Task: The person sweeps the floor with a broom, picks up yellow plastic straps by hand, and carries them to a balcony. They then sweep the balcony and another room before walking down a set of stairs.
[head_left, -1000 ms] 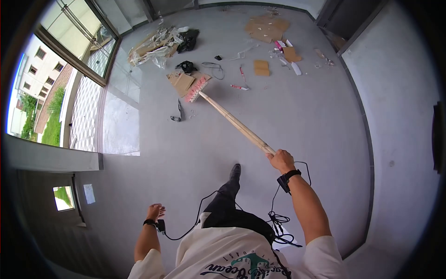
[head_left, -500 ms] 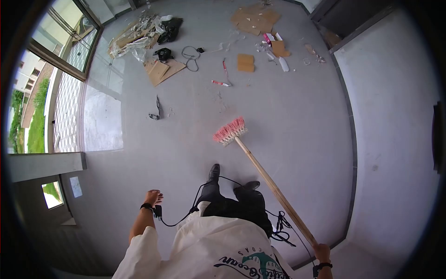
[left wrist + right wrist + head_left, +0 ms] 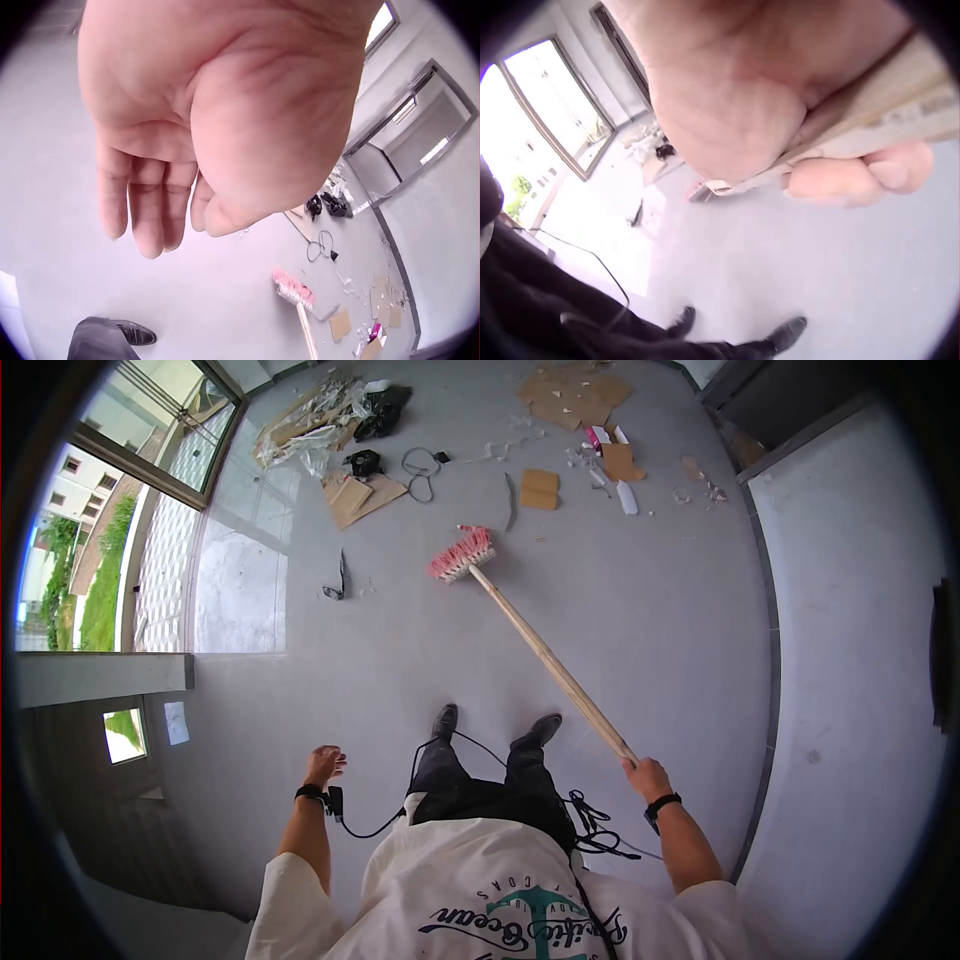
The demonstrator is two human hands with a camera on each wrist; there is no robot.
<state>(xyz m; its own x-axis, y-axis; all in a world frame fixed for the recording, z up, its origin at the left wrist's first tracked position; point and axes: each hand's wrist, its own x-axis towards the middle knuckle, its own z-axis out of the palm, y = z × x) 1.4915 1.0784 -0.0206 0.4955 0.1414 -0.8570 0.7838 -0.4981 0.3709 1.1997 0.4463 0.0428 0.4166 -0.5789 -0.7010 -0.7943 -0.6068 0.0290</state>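
Head view: my right hand (image 3: 648,776) grips the broom (image 3: 535,643) handle's end, pink head down mid-floor just short of the cardboard scraps (image 3: 540,488). Left hand (image 3: 325,765) hangs loose, holding nothing. Looks mid-sweep; next stroke likely needs more reach toward the far debris.

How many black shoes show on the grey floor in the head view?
2. The left black shoe and the right black shoe stand side by side on the grey floor, near the long wooden broom handle. None seems hidden.
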